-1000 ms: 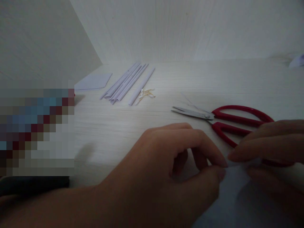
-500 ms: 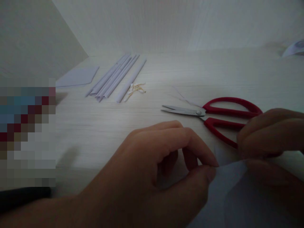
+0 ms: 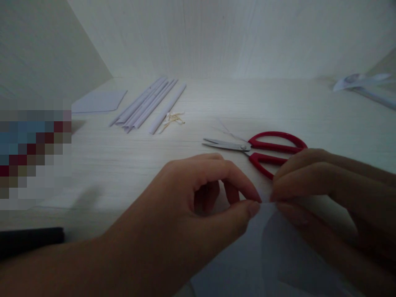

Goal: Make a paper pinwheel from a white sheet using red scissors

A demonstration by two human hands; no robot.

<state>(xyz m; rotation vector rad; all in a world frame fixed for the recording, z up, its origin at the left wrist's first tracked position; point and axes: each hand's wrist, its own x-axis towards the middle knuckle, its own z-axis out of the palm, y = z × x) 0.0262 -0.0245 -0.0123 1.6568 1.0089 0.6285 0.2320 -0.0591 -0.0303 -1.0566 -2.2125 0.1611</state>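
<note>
A sheet of white paper (image 3: 235,255) lies low in the head view, its upper edge raised between my two hands. My left hand (image 3: 201,206) pinches that edge between thumb and index finger. Close beside it, my right hand (image 3: 324,198) pinches the same edge, fingertips a small gap away from the left ones. Past my hands rest scissors (image 3: 225,145) with red handles, blades parted slightly and pointing left. My right fingers hide part of the lower handle. Thin pale strands (image 3: 227,129) lie by the blades.
Several rolled paper tubes (image 3: 145,103) lie at the back left, with cotton swabs (image 3: 173,119) by the rightmost one. A flat paper piece (image 3: 102,101) is farther left. A dark object (image 3: 34,241) sits at the left edge. Whitish curled material (image 3: 359,80) lies back right.
My right hand has come leftward along the paper's edge, closer to my left hand. The view has shifted a little to the right, showing more at the back right.
</note>
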